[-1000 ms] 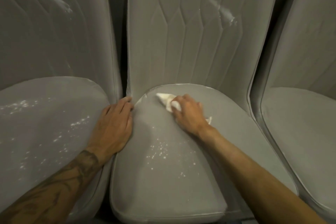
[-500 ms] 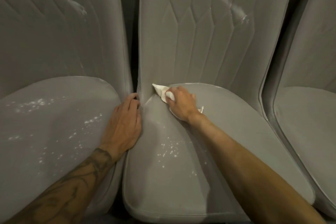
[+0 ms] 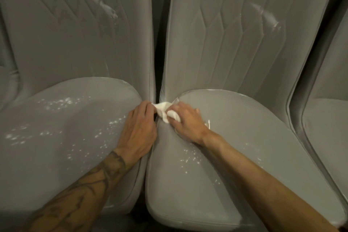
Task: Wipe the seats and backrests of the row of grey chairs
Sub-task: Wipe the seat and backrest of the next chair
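- Cloth (image 3: 167,112) lies bunched at the middle seat's (image 3: 244,137) rear left corner, under the right hand (image 3: 188,120), its fingers pressed down on it.
- Left hand (image 3: 138,128) lies flat just beside, fingers together, touching the cloth's tip.
- Remaining white specks (image 3: 190,158) lie toward the person.

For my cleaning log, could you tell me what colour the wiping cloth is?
White; the cloth shows best in the head view, under the right hand.

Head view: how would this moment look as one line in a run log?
right hand: presses white cloth into middle seat's back-left corner | left hand: flat on left seat's edge | white specks on both seats
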`<action>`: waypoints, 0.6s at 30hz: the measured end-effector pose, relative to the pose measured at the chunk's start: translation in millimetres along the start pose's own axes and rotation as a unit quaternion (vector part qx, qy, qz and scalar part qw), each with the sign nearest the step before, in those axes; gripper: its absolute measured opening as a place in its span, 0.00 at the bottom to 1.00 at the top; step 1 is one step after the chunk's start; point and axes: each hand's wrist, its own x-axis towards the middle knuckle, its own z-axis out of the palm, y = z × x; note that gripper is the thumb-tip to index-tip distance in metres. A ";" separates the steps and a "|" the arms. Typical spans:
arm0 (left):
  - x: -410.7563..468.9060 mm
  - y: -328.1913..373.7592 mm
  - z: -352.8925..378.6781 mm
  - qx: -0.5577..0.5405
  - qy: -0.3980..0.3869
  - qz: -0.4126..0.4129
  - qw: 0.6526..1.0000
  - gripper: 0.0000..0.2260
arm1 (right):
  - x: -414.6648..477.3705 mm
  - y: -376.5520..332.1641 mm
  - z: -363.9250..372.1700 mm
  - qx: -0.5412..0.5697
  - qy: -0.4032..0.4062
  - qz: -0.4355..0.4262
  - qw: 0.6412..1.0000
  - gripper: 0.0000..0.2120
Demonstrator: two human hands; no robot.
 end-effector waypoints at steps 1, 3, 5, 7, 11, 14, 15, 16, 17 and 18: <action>-2.3 -2.9 -0.4 0.007 -0.008 -0.002 1.000 0.06 | -12.1 0.0 -1.0 0.010 -0.019 -0.025 0.999 0.08; -5.9 -6.3 0.0 0.008 -0.016 -0.011 1.000 0.06 | -18.1 7.3 -6.8 -0.002 -0.045 -0.046 0.998 0.08; -7.3 -5.6 1.5 0.020 -0.016 -0.014 1.000 0.05 | -4.8 13.1 -12.2 -0.016 -0.031 -0.008 0.999 0.08; -7.5 -4.3 2.0 0.029 -0.015 -0.022 0.999 0.06 | 7.2 10.6 -9.9 -0.036 0.000 0.046 0.998 0.09; -8.6 -7.2 2.8 0.018 -0.015 -0.025 0.999 0.05 | -20.5 -4.7 4.7 -0.010 0.001 -0.026 1.000 0.08; -8.7 -10.4 4.7 0.028 -0.028 -0.024 0.999 0.07 | -42.3 1.3 0.5 -0.009 -0.051 -0.077 0.996 0.08; -8.8 -9.7 5.5 0.030 -0.022 -0.025 0.999 0.07 | -36.9 5.9 -3.1 -0.018 -0.045 -0.070 0.996 0.08; -8.3 -8.4 5.7 0.033 -0.014 -0.024 0.999 0.06 | -27.8 8.8 -6.3 -0.023 -0.034 -0.046 0.998 0.08; -8.1 -7.0 5.4 0.037 -0.006 -0.024 0.999 0.06 | -18.3 10.1 -8.6 -0.027 -0.019 -0.008 0.999 0.08; -7.6 -5.7 5.1 0.041 -0.001 -0.026 0.999 0.07 | -10.3 9.2 -9.7 -0.032 -0.004 0.032 0.999 0.09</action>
